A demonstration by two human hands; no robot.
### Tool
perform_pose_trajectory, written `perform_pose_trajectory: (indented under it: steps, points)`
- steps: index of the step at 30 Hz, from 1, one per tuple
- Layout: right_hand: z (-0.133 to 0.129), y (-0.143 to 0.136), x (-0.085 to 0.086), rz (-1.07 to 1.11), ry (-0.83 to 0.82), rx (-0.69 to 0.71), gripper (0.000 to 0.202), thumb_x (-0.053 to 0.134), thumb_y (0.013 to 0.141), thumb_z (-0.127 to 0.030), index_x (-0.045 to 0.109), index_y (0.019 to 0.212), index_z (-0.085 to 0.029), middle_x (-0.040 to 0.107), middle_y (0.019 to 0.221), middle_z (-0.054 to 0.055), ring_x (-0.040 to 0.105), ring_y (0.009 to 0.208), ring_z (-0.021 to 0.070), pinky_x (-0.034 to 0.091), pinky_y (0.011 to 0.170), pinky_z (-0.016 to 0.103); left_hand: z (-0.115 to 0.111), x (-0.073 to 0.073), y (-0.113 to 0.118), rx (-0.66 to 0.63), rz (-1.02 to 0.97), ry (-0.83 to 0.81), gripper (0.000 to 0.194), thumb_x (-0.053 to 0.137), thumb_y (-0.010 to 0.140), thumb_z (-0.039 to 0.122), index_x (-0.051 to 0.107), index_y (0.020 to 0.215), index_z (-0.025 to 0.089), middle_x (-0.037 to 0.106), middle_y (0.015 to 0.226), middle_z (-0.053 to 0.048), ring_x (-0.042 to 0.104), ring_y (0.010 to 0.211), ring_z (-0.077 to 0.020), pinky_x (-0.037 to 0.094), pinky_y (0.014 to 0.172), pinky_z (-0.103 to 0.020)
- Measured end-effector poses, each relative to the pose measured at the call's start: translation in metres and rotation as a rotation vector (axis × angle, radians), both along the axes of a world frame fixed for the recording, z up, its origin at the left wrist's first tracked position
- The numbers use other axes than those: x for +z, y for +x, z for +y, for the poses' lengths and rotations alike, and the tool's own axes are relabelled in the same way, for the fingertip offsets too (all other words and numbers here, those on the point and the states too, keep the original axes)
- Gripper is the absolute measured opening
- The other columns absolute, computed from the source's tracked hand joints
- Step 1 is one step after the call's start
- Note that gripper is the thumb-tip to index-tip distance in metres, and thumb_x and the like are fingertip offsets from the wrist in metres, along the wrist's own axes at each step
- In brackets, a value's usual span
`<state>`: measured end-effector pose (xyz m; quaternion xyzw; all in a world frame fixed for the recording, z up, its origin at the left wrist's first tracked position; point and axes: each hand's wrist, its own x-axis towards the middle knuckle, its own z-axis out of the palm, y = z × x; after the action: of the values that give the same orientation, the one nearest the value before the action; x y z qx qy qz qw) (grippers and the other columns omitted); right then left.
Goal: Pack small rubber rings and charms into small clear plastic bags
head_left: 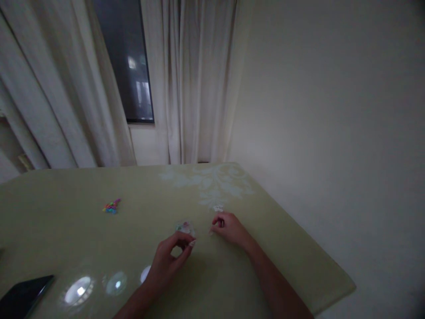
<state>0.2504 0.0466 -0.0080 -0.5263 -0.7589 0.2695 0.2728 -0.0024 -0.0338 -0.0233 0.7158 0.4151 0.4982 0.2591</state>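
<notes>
My left hand [169, 257] is closed in a pinch, thumb against forefinger, with a small whitish piece [192, 243] at the fingertips. Just beyond those fingers lies a small clear packet [186, 227] with pinkish and greenish bits showing in it. To the right, my right hand [229, 228] is also pinched and hovers low over the table. Something tiny and pale may be at its fingertips, too small to name. A little cluster of white pieces [218, 208] lies on the table just past the right hand's knuckles.
The pale green table [139, 190] has a white floral pattern at its far right. A pile of small multicoloured pieces [112, 206] lies to the left. A dark flat device [25, 294] rests at the near left. Light reflections shine on the tabletop. A wall [315, 133] borders the right side.
</notes>
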Motion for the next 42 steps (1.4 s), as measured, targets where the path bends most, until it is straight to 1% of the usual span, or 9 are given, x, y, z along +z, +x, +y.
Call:
perform_pose_trajectory:
  steps: [3,8,11,13,16,20,24,30,42]
  points:
    - [-0.007,-0.006,-0.004,-0.092,-0.107,0.113,0.007,0.074,0.078,-0.014,0.076,0.085,-0.016,0.065,0.071,-0.001,0.056,0.065,0.0118,0.037,0.061,0.021,0.0,0.001,0.0,0.013,0.013,0.024,0.013,0.067,0.094,0.032,0.075,0.097,0.023,0.078,0.081,-0.002,0.073,0.071,-0.016,0.057,0.069,-0.023]
    - [-0.017,-0.018,-0.007,-0.341,0.025,0.083,0.006,0.068,0.079,-0.016,0.072,0.084,-0.017,0.069,0.078,0.002,0.057,0.07,0.0143,0.035,0.064,0.024,0.0,0.005,0.0,-0.001,0.02,0.02,0.015,0.065,0.096,0.033,0.077,0.097,0.024,0.08,0.087,-0.003,0.075,0.076,-0.0168,0.057,0.072,-0.023]
    - [-0.02,-0.021,-0.004,-0.382,0.07,0.073,0.004,0.066,0.08,-0.017,0.069,0.082,-0.016,0.068,0.081,0.004,0.056,0.073,0.0155,0.035,0.066,0.025,0.001,0.003,-0.001,0.006,0.007,0.034,0.016,0.065,0.096,0.033,0.078,0.099,0.025,0.08,0.09,-0.004,0.075,0.079,-0.0173,0.058,0.072,-0.023]
    - [-0.022,-0.023,0.001,-0.262,0.017,0.114,0.004,0.066,0.078,-0.016,0.068,0.082,-0.016,0.065,0.078,0.002,0.054,0.071,0.0143,0.035,0.065,0.024,0.002,0.002,-0.001,0.006,-0.004,0.056,0.016,0.065,0.096,0.032,0.079,0.101,0.025,0.08,0.093,-0.005,0.076,0.082,-0.018,0.059,0.073,-0.024]
    - [-0.028,-0.03,0.009,0.093,-0.138,0.211,0.006,0.065,0.077,-0.014,0.066,0.082,-0.016,0.056,0.069,-0.003,0.047,0.063,0.0111,0.033,0.059,0.022,0.003,0.002,-0.002,-0.04,0.006,0.09,0.017,0.065,0.096,0.028,0.081,0.102,0.027,0.081,0.098,-0.007,0.077,0.088,-0.0192,0.061,0.079,-0.026]
    - [-0.039,-0.044,0.013,0.371,-0.25,0.313,0.004,0.065,0.077,-0.018,0.065,0.082,-0.017,0.052,0.068,-0.005,0.042,0.061,0.0099,0.033,0.056,0.021,0.002,0.004,-0.003,-0.059,0.023,0.07,0.015,0.066,0.092,0.024,0.081,0.092,0.025,0.081,0.086,-0.005,0.076,0.077,-0.0182,0.06,0.072,-0.025]
    - [-0.043,-0.049,0.01,0.406,-0.255,0.324,0.004,0.065,0.076,-0.018,0.065,0.08,-0.016,0.053,0.068,-0.004,0.043,0.061,0.0098,0.033,0.056,0.021,0.001,0.002,-0.002,-0.016,0.037,-0.01,0.008,0.071,0.088,0.026,0.078,0.087,0.024,0.078,0.077,-0.002,0.072,0.067,-0.0164,0.058,0.066,-0.023]
    - [-0.042,-0.048,0.007,0.426,-0.243,0.322,0.006,0.065,0.079,-0.021,0.064,0.083,-0.017,0.051,0.068,-0.005,0.04,0.061,0.0098,0.032,0.056,0.021,0.001,0.001,-0.002,-0.012,0.022,-0.046,0.015,0.072,0.089,0.031,0.078,0.1,0.024,0.079,0.083,-0.002,0.071,0.069,-0.0166,0.057,0.068,-0.025]
    - [-0.046,-0.047,0.01,0.46,-0.234,0.377,0.016,0.067,0.087,-0.032,0.065,0.089,-0.017,0.051,0.073,-0.004,0.042,0.065,0.0107,0.033,0.06,0.023,-0.001,0.008,0.0,-0.002,0.046,-0.016,0.011,0.07,0.091,0.031,0.074,0.087,0.022,0.074,0.074,-0.001,0.068,0.067,-0.0162,0.055,0.065,-0.024]
